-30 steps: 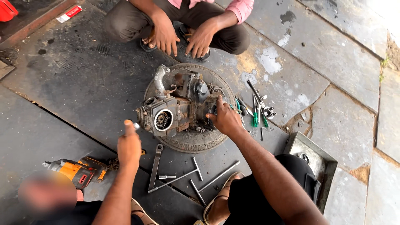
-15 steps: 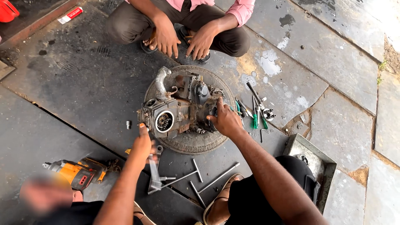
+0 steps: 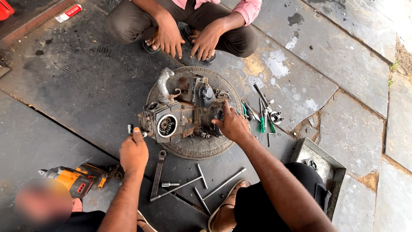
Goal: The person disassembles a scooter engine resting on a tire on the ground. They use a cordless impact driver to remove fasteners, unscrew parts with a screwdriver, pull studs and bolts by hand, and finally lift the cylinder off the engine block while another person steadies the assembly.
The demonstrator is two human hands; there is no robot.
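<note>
left fingers (image 3: 136, 136) pinch socket (image 3: 130, 128) (beside engine (image 3: 182, 114) edge); right hand (image 3: 230, 123) grips engine.

Looking toward the top left corner of your view, you are seeing one small packet (image 3: 68, 13), a flat oblong in red and white, lying tilted on the dark floor (image 3: 64, 77) just beside a reddish-brown raised edge. On the orange power drill (image 3: 79, 180) lying near your left elbow, a small red label patch (image 3: 80, 187) is showing on the side of its body. Apart from these two, no signs or screens are showing anywhere around you.
</note>
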